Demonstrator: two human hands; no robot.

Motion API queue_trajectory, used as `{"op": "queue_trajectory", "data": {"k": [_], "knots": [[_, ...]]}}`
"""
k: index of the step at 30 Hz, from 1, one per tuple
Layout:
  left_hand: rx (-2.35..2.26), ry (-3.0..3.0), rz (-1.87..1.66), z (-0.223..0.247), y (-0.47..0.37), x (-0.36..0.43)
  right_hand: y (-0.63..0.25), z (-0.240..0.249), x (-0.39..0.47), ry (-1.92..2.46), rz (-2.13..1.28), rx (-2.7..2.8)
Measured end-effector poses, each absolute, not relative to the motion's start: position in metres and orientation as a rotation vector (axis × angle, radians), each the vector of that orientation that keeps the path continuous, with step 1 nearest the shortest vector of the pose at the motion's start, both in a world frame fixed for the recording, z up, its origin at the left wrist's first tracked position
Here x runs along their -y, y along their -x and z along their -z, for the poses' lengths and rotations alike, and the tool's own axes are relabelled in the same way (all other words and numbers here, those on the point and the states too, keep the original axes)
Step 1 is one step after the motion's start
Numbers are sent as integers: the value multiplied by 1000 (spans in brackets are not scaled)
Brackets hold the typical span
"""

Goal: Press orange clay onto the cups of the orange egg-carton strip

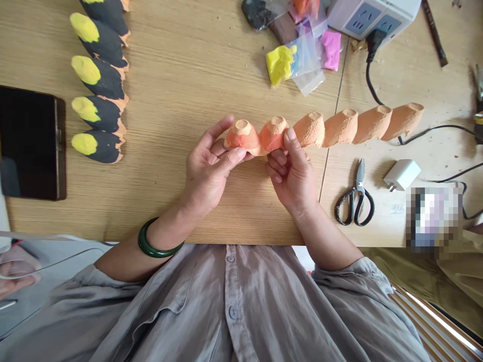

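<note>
Above the table I hold a long strip of orange egg carton cups [341, 128], bottoms facing up, reaching out to the right. The two leftmost cups carry a brighter orange layer that looks like soft clay. My left hand [211, 163] grips the left end cup, thumb at its lower edge and fingers behind. My right hand [292, 171] is closed around the strip by the second cup, with the thumb pressing on its right side. The fingers behind the strip are partly hidden.
Left lies another egg carton strip [107, 113] covered in black with yellow tips, beside a dark tablet [30, 143]. Clay packets [281, 65] and a white power socket [372, 17] are at the back. Scissors [356, 196] and a white charger [402, 174] lie right.
</note>
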State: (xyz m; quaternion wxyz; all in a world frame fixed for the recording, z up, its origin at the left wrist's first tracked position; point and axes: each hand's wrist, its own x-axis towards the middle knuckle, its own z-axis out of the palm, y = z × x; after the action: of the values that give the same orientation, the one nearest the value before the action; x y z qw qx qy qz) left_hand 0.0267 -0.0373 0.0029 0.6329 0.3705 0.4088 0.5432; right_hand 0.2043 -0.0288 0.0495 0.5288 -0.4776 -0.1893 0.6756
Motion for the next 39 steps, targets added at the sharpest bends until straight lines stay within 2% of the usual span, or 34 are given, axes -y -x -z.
{"op": "queue_trajectory", "data": {"k": [18, 26, 39], "knots": [[-952, -762, -1133, -7, -19, 38, -201, -50, 37, 1235, -1544, 520], [-977, -844, -1210, 5, -18, 39, -194, -56, 41, 1254, -1533, 510], [-927, -834, -1163, -4, -21, 36, -191, -59, 44, 1246, -1548, 483]]}}
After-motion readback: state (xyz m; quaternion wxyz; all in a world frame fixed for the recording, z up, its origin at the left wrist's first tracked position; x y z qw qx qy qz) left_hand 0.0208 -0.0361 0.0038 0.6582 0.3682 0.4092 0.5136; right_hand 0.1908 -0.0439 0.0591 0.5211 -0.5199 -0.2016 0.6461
